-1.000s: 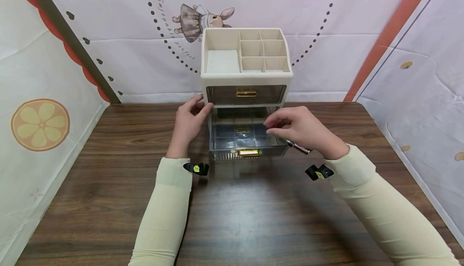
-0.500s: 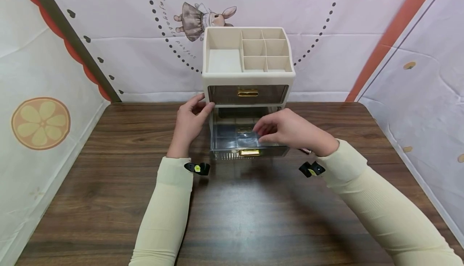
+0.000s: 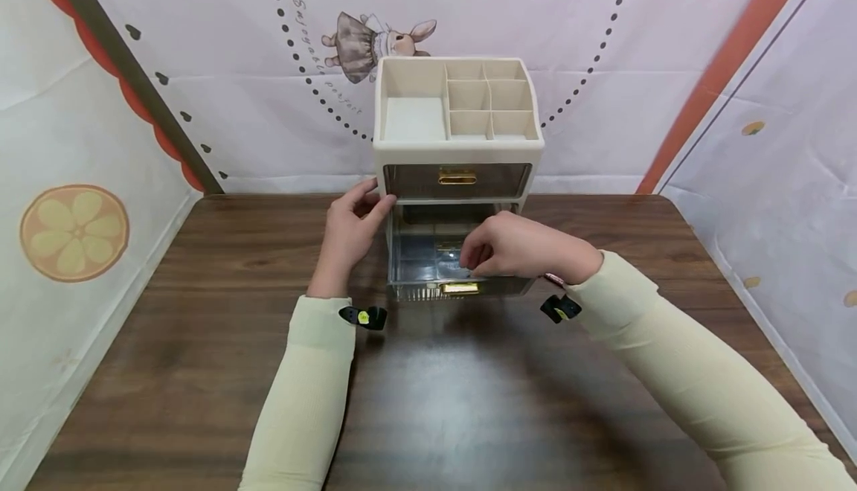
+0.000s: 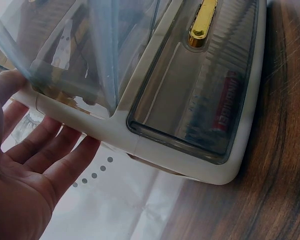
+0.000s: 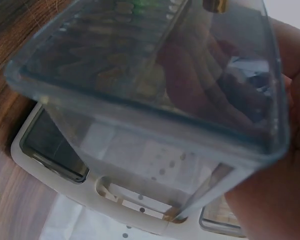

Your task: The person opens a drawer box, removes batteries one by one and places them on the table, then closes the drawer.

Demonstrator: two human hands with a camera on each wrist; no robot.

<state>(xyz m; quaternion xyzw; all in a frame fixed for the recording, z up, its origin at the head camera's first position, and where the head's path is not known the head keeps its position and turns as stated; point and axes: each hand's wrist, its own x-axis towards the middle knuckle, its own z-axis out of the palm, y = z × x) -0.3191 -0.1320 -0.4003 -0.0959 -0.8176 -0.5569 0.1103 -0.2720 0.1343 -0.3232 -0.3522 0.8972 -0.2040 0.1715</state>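
A cream desktop organizer (image 3: 458, 150) stands at the back of the table, its clear middle drawer (image 3: 415, 271) pulled out. My left hand (image 3: 350, 234) holds the organizer's left front corner, thumb at the front and fingers along the side. My right hand (image 3: 515, 249) is inside the drawer, fingers bent downward over its right-hand part. Through the drawer front in the right wrist view, a shiny pale patch (image 5: 250, 75) shows near those fingers; whether they pinch anything is hidden. A slim dark tube (image 3: 554, 279) lies right of the organizer, partly behind my right wrist.
The organizer's upper drawer (image 3: 428, 181) is closed, and divided compartments (image 3: 489, 97) form its top. Below, a closed drawer (image 4: 190, 110) contains a red item (image 4: 226, 102) with white lettering. Printed cloth (image 3: 254, 134) hangs behind the wooden table (image 3: 428, 402).
My right hand has moved left and lower into the pulled-out drawer, and its fingers have bent more. My left hand has kept its place at the organizer's corner.
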